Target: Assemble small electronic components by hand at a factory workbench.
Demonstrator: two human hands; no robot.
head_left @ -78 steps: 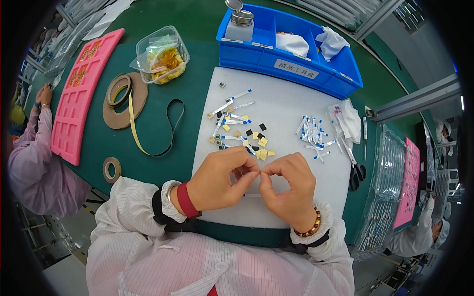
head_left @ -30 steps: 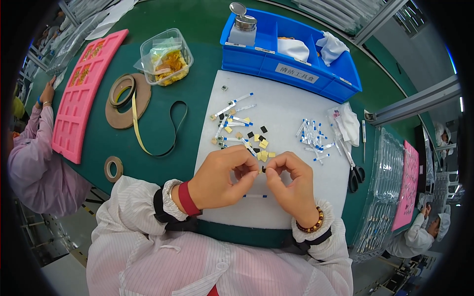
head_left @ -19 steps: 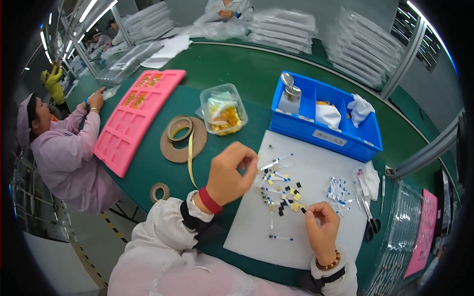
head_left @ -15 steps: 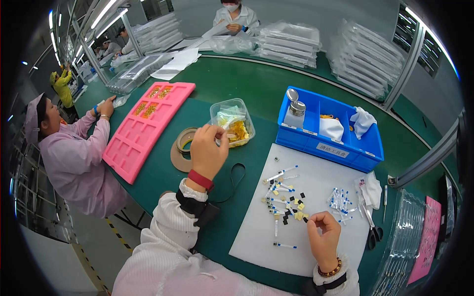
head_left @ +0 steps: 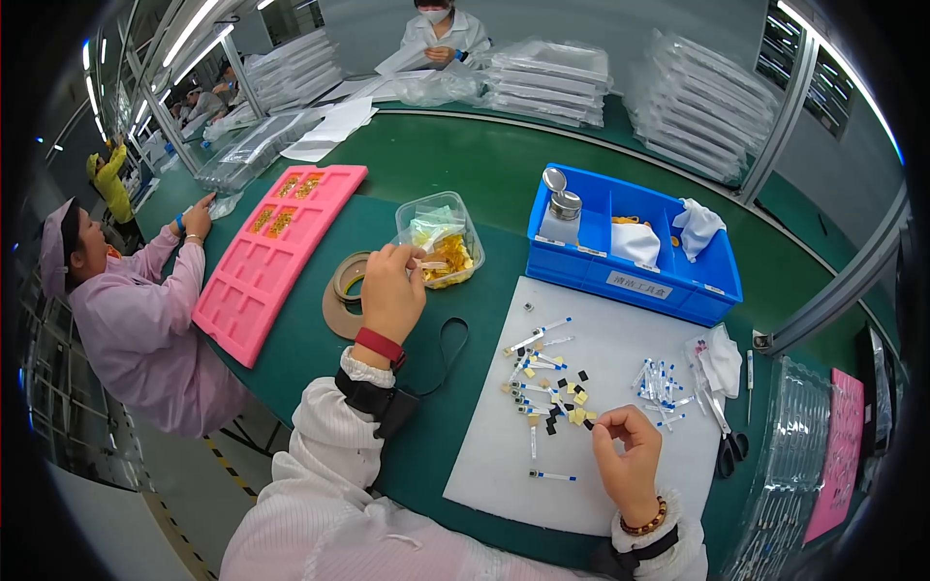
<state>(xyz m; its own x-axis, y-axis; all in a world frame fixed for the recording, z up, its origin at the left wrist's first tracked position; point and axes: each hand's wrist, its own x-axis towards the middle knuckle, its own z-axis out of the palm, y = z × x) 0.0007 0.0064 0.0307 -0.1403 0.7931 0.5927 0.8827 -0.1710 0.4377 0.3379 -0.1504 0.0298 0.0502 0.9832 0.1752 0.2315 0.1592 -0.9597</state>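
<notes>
My left hand (head_left: 391, 298) is raised at the near left side of a clear plastic tub (head_left: 472, 223) holding amber film pieces (head_left: 448, 258) and a clear bag. Its thumb and forefinger are pinched; a small pale piece seems to show at their tips, too small to name. Over a white foam mat (head_left: 494, 445), my right hand (head_left: 630, 463) has its thumb and forefinger curled together, close to small black and yellow squares (head_left: 578, 414). Whatever it may hold is hidden. Short flex strips with blue ends (head_left: 535, 363) are scattered left of it, and a clear-and-blue pile (head_left: 661, 389) lies beyond.
A blue divided bin (head_left: 668, 288) holds a metal-lidded bottle and white cloths. Tape rolls (head_left: 346, 300) and a pink tray (head_left: 281, 261) lie left. Scissors (head_left: 728, 447), a white cloth (head_left: 721, 360) and clear trays (head_left: 790, 455) are right. A co-worker in pink (head_left: 140, 320) sits at left.
The view has shifted slightly. My left fingertips have moved a little up and closer to the tub's contents, still pinched. My right hand has hardly moved over the mat.
</notes>
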